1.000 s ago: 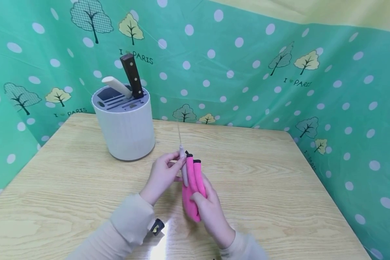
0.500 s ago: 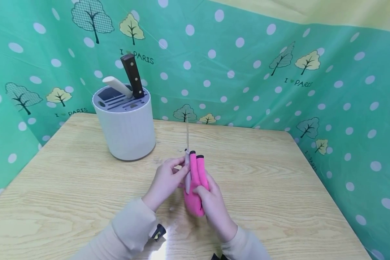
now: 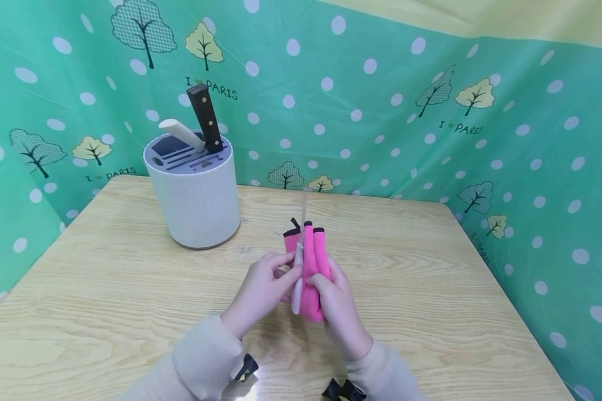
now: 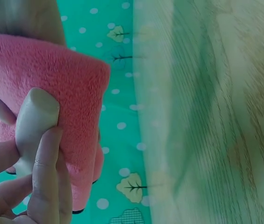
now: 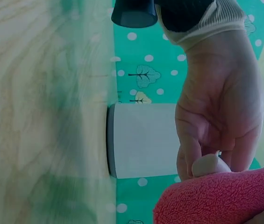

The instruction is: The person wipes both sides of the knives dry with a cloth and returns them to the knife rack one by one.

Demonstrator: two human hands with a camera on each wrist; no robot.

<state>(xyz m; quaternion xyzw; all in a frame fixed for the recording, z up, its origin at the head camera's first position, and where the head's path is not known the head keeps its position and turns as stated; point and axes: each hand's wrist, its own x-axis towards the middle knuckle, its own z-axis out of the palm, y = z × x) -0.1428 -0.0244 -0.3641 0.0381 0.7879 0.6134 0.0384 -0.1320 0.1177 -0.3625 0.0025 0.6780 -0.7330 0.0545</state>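
In the head view, my left hand (image 3: 263, 287) pinches the white handle (image 3: 297, 298) of a knife. Its thin blade (image 3: 304, 209) points away from me, seen nearly edge-on. My right hand (image 3: 338, 306) grips a folded pink cloth (image 3: 311, 303) with black edging, wrapped about the knife; pink folds show on both sides of the blade's base. The left wrist view has the handle's butt (image 4: 38, 109) lying against the fluffy cloth (image 4: 78, 93), fingers of the left hand (image 4: 43, 182) around it. From the right wrist, the left hand (image 5: 220, 112) appears behind the cloth (image 5: 211, 200).
A white round knife block (image 3: 193, 206) stands at the back left of the wooden table (image 3: 406, 312). A black-handled knife (image 3: 205, 120) and a white handle (image 3: 181, 133) stick out of its slotted top. A green dotted curtain (image 3: 351, 139) hangs behind and at both sides.
Both hands have moved to the right with the knife and cloth. The cloth has slid farther away along the knife, and a pink fold now shows left of the blade's base.
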